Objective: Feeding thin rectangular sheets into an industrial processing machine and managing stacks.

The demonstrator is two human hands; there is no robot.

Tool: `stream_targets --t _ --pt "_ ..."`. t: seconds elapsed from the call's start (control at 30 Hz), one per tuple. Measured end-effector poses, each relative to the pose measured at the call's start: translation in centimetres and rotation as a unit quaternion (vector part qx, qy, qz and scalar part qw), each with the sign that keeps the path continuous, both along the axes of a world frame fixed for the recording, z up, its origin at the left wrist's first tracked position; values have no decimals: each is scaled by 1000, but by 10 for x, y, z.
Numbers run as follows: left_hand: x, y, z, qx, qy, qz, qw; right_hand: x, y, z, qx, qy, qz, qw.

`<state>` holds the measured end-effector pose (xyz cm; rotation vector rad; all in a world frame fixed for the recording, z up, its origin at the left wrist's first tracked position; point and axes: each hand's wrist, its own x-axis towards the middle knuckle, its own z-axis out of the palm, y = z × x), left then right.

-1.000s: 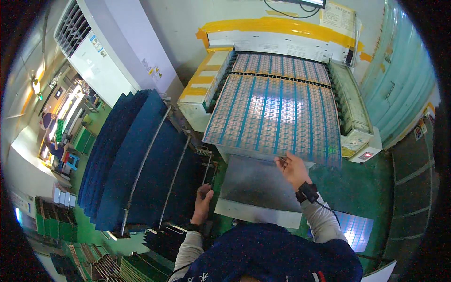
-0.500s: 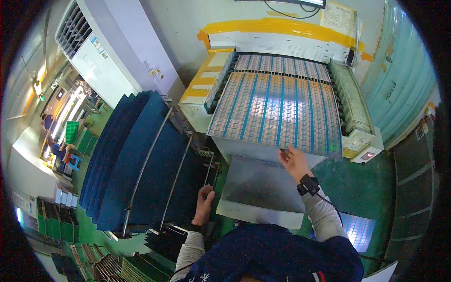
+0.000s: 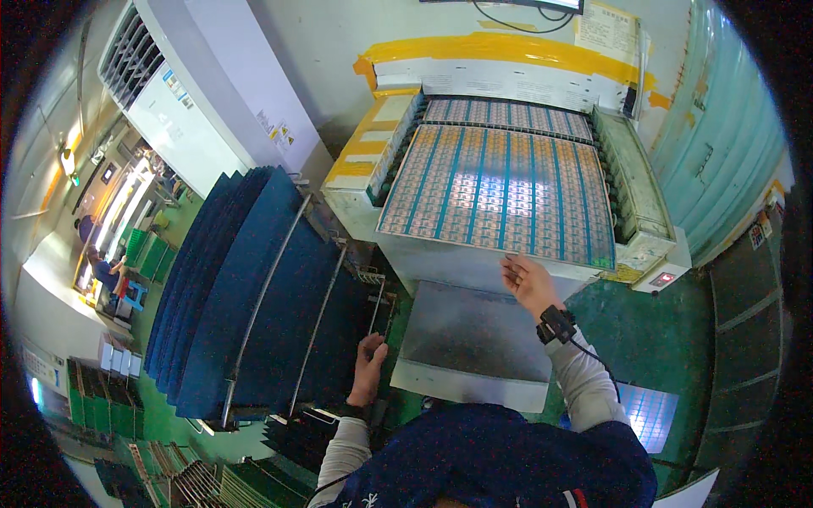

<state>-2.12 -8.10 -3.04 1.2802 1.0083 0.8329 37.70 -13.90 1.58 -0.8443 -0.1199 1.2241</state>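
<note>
A large patterned circuit panel [image 3: 500,190] in blue and copper lies flat on the roller conveyor [image 3: 631,190] of a beige machine. My right hand [image 3: 529,284], with a black band at the wrist, touches the panel's near edge with its fingertips. My left hand [image 3: 368,368] rests against the end of a metal rack [image 3: 279,305] filled with several upright dark blue panels. A grey metal shelf [image 3: 474,343] juts out below the conveyor, between my two hands.
A tall white cabinet [image 3: 199,85] stands at the back left, a teal wall [image 3: 720,127] to the right. The floor is green. Another patterned panel [image 3: 648,411] lies low on the right. Green crates [image 3: 93,402] and people sit far left.
The circuit panel has slid out along the conveyor toward me. My right hand has stayed at its near edge, and my left hand has stayed at the rack.
</note>
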Motion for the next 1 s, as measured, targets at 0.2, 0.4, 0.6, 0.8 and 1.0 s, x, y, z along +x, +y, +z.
stream_targets --t 0.2,0.4,0.6,0.8,1.0 --pt "5 -2 12 -12 5 4 1000 -15 -12 20 -2 -67 108 992" --pt "8 -1 11 7 24 14 1000 -53 -36 50 -32 -294 266 917" --pt "16 4 3 2 28 28 999 -70 -56 20 38 -529 368 763" --pt "25 2 11 8 25 43 999 -90 -76 26 8 -691 362 626" --pt "29 3 19 28 58 51 997 -100 -82 -13 -41 -762 343 548"
